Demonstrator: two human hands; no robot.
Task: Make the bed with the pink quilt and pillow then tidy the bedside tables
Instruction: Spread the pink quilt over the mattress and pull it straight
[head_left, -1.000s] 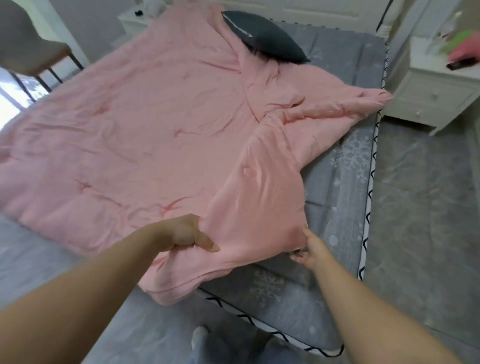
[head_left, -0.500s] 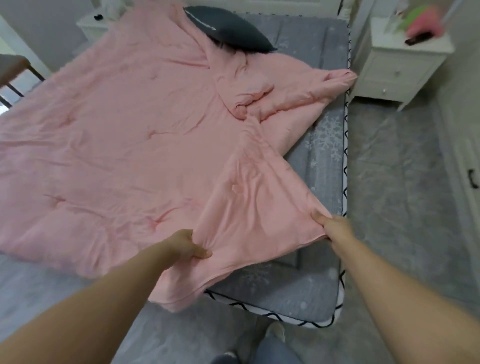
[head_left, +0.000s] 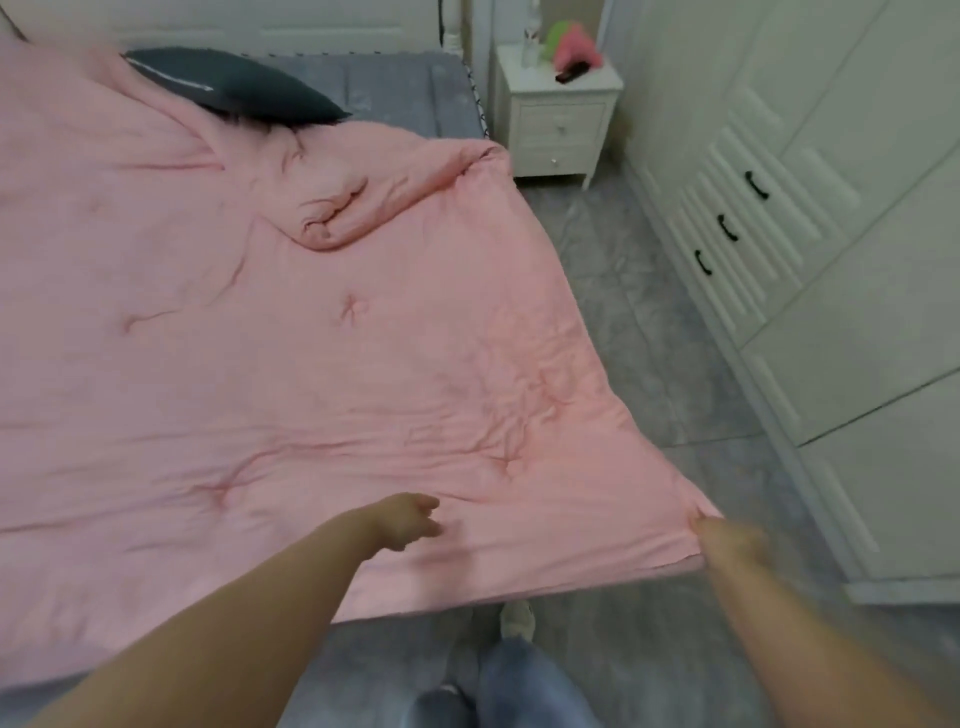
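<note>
The pink quilt (head_left: 291, 353) lies spread over most of the bed, with a bunched fold near its upper right. My right hand (head_left: 727, 540) grips the quilt's near right corner, stretched out past the bed's edge. Over the quilt's near edge hovers my left hand (head_left: 410, 519), fingers loosely curled and holding nothing; it is blurred. A dark grey pillow (head_left: 234, 85) lies at the head of the bed, partly on the quilt. The white bedside table (head_left: 558, 119) stands at the right of the bed's head.
On the bedside table sit a pink and green soft item (head_left: 574, 47), a dark flat object (head_left: 570, 74) and a small white figure (head_left: 530, 44). A white wardrobe (head_left: 810, 249) with black handles lines the right wall. Grey floor (head_left: 649, 332) runs between bed and wardrobe. My feet stand at the bed's foot.
My right hand has pulled the folded-over corner out to the right, so the quilt now covers the grey sheet. My left hand has let go of the quilt. The camera has swung right.
</note>
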